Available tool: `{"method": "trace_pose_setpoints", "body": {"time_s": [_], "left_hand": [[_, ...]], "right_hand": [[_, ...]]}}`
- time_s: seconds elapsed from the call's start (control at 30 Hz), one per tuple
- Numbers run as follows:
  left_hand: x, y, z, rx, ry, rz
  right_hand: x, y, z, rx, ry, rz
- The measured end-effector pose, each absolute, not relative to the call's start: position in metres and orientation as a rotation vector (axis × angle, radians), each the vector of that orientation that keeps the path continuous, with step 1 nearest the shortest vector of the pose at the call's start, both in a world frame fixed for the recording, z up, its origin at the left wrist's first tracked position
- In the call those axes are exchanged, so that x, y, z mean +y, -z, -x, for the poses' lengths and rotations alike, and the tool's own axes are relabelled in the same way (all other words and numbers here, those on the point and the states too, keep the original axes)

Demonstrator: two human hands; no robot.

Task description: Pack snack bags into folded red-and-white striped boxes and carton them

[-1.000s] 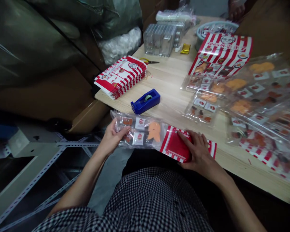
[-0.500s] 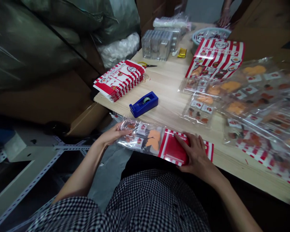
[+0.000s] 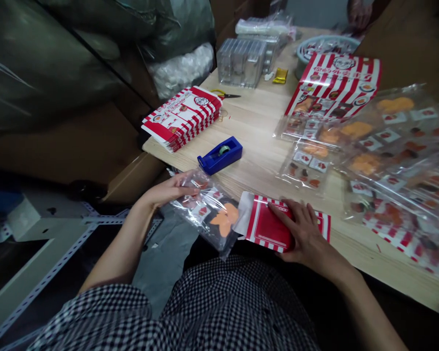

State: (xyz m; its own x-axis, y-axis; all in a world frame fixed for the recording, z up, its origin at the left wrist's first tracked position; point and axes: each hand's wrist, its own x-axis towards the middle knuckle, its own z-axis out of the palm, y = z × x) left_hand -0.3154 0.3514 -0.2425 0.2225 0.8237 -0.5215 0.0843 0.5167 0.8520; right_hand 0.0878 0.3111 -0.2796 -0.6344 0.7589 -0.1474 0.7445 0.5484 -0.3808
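My left hand (image 3: 173, 189) pinches the far left end of a clear plastic bag (image 3: 208, 208) between thumb and fingers. Inside it show orange pieces, small white printed sachets and darker bits. The bag slants down to the right, its lower corner hanging past the table edge. My right hand (image 3: 303, 228) grips a flat red-and-white striped paper packet (image 3: 269, 225), fingers across its face and thumb at the near side. At the packet's left end a white inner flap (image 3: 244, 214) shows, right beside the clear bag; whether they touch, I cannot tell.
A blue tape dispenser (image 3: 221, 155), a stack of folded striped packets (image 3: 183, 117) and scissors (image 3: 227, 95) lie beyond my hands. Filled clear bags (image 3: 366, 131) pile up on the right. Plastic boxes (image 3: 241, 62), a basin (image 3: 299, 61) and another person's hand (image 3: 359, 13) are farther back.
The clear bag has come away from the striped packet's left end and swung downward, and the white flap now shows. My right hand keeps its grip. The other person's hand has shifted.
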Motion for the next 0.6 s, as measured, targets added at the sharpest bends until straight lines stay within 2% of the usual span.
{"method": "trace_pose_setpoints", "body": {"time_s": [0.33, 0.6], "left_hand": [[0.349, 0.244, 0.265, 1.358, -0.878, -1.005], [0.335, 0.249, 0.253, 1.451, -0.919, -1.037]], "right_hand": [[0.314, 0.282, -0.091, -2.735, -0.682, 1.288], [0.314, 0.287, -0.092, -2.737, -0.646, 1.272]]}}
